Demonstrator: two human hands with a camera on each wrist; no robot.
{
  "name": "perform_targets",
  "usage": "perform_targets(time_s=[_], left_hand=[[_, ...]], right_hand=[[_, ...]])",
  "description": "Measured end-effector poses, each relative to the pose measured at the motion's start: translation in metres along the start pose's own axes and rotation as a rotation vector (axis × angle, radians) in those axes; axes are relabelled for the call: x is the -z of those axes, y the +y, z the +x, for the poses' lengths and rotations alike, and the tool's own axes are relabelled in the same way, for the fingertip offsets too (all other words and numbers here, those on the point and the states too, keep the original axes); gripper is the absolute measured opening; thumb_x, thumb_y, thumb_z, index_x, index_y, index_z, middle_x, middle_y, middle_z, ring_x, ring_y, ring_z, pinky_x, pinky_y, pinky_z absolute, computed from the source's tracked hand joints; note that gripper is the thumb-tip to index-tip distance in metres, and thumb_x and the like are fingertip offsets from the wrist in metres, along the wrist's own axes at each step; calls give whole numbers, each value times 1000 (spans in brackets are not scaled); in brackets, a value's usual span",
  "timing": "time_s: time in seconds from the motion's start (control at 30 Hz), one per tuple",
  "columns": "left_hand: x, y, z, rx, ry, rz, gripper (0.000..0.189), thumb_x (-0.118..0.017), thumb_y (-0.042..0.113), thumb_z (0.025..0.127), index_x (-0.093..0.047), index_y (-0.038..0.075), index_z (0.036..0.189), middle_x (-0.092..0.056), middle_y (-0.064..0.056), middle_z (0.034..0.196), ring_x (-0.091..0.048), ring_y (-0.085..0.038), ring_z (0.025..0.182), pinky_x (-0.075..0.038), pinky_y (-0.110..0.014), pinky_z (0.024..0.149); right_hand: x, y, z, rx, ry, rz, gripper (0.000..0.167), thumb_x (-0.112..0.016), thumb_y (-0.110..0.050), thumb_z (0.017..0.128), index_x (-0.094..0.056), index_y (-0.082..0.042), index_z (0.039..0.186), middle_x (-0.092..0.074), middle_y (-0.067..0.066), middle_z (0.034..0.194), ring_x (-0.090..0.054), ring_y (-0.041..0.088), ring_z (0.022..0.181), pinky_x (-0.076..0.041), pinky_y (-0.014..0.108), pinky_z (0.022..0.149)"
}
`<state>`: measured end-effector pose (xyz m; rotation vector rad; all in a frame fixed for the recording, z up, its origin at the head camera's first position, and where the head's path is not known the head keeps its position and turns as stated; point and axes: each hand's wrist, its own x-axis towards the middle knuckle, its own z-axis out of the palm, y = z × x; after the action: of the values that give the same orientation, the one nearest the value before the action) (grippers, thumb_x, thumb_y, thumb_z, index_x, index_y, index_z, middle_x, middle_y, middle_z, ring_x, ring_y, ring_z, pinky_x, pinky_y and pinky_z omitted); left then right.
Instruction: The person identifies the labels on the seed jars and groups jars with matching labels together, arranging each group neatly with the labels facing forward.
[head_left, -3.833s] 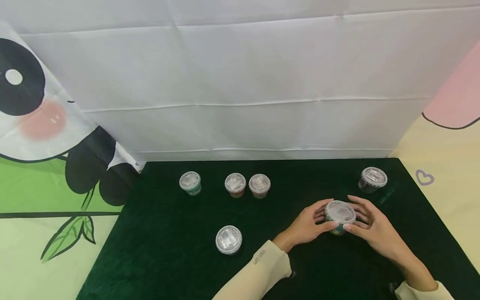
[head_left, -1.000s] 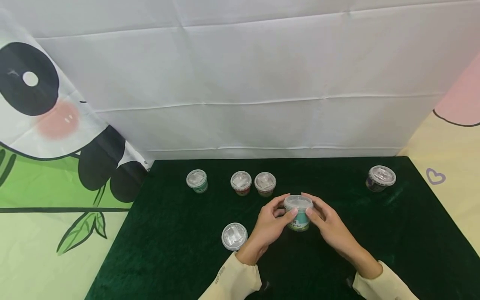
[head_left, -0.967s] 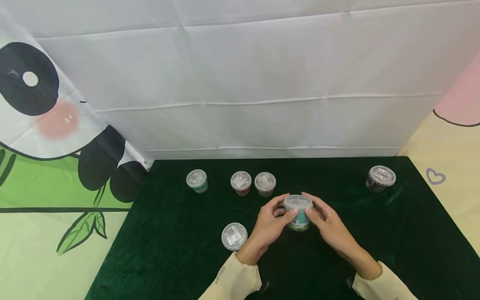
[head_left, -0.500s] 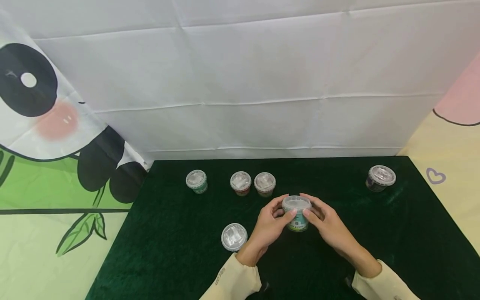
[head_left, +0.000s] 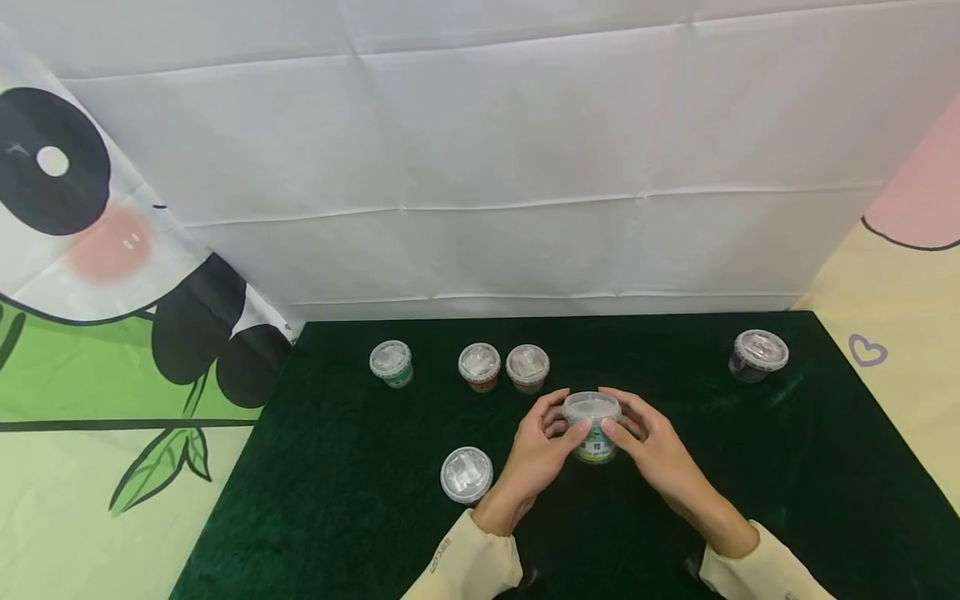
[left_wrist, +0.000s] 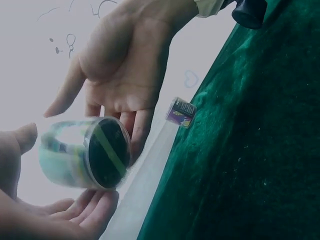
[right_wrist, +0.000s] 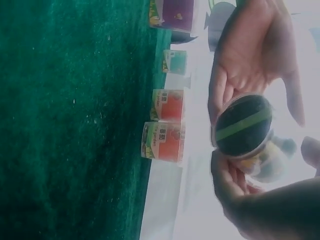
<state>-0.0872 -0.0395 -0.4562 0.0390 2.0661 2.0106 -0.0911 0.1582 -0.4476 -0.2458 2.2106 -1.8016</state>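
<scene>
A round plastic tub with a translucent top and a teal and green label is held upright between both hands. My left hand grips its left side, thumb on the front and fingers behind. On the opposite side my right hand holds it the same way, thumb near the rim. Both wrist views show the tub raised off the cloth. Its dark base with a green stripe across is visible in the left wrist view. Just left of my left wrist stands another lidded tub.
Along the back of the dark green cloth stand a teal tub, two reddish tubs close together, and a dark purple tub at far right. A white sheet hangs behind the table.
Since the oldest frame, both hands have carried the teal tub left from near the purple one to the middle. Over the last second, the tub has turned slightly and its label has shifted.
</scene>
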Motion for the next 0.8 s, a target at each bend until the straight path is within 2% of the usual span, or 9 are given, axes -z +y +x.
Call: perform_targets(time_s=[0.1,0.17,0.33,0.63,0.8], left_hand=[[2,-3,1,1,-13,-1,51,-68,29,105,-53,12,151,-63,-7,144,-59,-26,131,-47,-51,115],[3,-3,1,-3,1,-8,49,-70,28,104,-56,12,149,-65,-6,142,-61,-24,128,-48,-48,114],[2,-1,-1,-19,49,-13,49,-76,26,100,-58,10,143,-69,-5,133,-64,-18,117,-55,-38,104],[14,1,-4,-67,-18,18,51,-70,25,104,-53,8,149,-64,-9,141,-61,-27,129,-50,-47,112],[19,10,-11,-99,-10,23,49,-71,24,103,-55,7,147,-66,-9,137,-64,-25,125,-54,-40,108]], right_hand=[[1,-1,-1,9,1,-5,57,-55,-21,112,-35,-2,161,-38,27,162,-41,48,149,-38,65,118],[0,-1,-1,21,0,-21,58,-55,-21,112,-34,-1,161,-38,27,162,-43,48,147,-39,65,117],[-1,-2,0,49,3,-46,56,-57,-20,111,-37,0,159,-42,26,159,-48,47,143,-44,63,115],[-2,-6,1,69,-43,-3,55,-54,-20,112,-36,-1,160,-37,28,162,-38,52,149,-36,69,117],[-5,-11,1,104,-45,-22,52,-55,-18,111,-39,-2,158,-41,26,160,-40,51,148,-40,67,116]])
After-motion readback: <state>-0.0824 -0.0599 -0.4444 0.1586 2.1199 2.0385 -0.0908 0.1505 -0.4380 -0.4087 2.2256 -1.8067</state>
